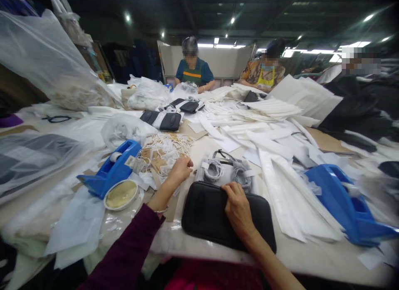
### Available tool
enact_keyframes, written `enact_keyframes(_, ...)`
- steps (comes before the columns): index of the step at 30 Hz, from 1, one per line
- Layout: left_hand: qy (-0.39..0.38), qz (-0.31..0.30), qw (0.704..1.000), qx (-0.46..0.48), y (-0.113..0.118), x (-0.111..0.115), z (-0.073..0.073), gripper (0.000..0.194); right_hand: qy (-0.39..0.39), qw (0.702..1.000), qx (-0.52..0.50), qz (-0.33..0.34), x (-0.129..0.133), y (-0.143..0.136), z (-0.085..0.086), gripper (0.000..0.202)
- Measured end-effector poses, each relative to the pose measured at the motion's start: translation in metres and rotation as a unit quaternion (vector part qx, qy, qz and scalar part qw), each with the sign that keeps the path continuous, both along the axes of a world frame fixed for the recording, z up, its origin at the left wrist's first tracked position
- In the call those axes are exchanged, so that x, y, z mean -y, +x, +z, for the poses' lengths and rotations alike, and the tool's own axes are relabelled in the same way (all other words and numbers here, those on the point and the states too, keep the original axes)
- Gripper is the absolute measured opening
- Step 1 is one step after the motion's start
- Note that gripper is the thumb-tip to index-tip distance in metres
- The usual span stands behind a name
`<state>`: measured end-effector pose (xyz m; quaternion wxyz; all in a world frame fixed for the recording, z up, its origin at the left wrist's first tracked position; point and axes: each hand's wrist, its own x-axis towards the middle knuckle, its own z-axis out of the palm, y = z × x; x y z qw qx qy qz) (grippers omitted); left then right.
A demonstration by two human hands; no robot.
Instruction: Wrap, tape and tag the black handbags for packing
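Observation:
A black zip case lies at the table's front edge. My right hand rests on top of it, with the fingers curled at its far edge. Just behind the case are coiled grey cables on a white backing. My left hand is beside a heap of brown hang tags with white strings; its fingers are pressed together, and whatever they hold, if anything, cannot be made out.
Blue tape dispensers stand left and right. A round tub sits near the left one. White sheets cover much of the right side. Other black cases lie farther back. Two people work across the table.

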<state>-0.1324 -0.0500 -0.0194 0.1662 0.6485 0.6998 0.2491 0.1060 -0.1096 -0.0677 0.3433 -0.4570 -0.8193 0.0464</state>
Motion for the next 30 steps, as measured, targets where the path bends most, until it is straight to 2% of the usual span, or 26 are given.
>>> enact_keyframes(3, -0.022, -0.032, 0.999, 0.013, -0.002, -0.007, -0.02, 0.02, 0.004, 1.0, -0.005, 0.004, -0.001, 0.001, -0.002, 0.037)
enact_keyframes(6, -0.039, -0.037, 0.997, 0.046, 0.002, -0.015, -0.032, 0.025, 0.005, 1.0, -0.007, 0.006, -0.001, 0.001, -0.003, 0.037)
enact_keyframes(9, -0.072, -0.021, 0.992, 0.106, 0.0, -0.025, -0.035, 0.022, 0.001, 1.0, -0.004, 0.007, -0.001, 0.001, -0.003, 0.038)
enact_keyframes(13, -0.131, -0.006, 0.969, 0.209, -0.007, -0.032, -0.035, 0.015, -0.006, 1.0, 0.001, 0.006, -0.001, 0.001, -0.004, 0.037)
enact_keyframes(16, -0.15, -0.001, 0.952, 0.267, -0.009, -0.031, -0.033, 0.013, -0.011, 1.0, 0.001, 0.006, -0.001, 0.001, -0.005, 0.036)
enact_keyframes(20, -0.163, 0.012, 0.941, 0.296, -0.006, -0.029, -0.03, 0.012, -0.013, 1.0, 0.003, 0.002, -0.001, 0.001, -0.005, 0.035)
enact_keyframes(25, -0.141, 0.048, 0.954, 0.26, -0.009, -0.025, -0.024, 0.017, -0.017, 1.0, 0.003, 0.003, -0.001, 0.001, -0.005, 0.036)
enact_keyframes(27, -0.102, 0.073, 0.967, 0.22, -0.009, -0.021, -0.014, 0.02, -0.021, 1.0, 0.002, 0.002, -0.001, 0.001, -0.005, 0.035)
enact_keyframes(30, -0.008, 0.085, 0.985, 0.149, 0.006, -0.011, 0.012, 0.023, -0.025, 1.0, 0.004, 0.0, -0.001, 0.0, -0.002, 0.036)
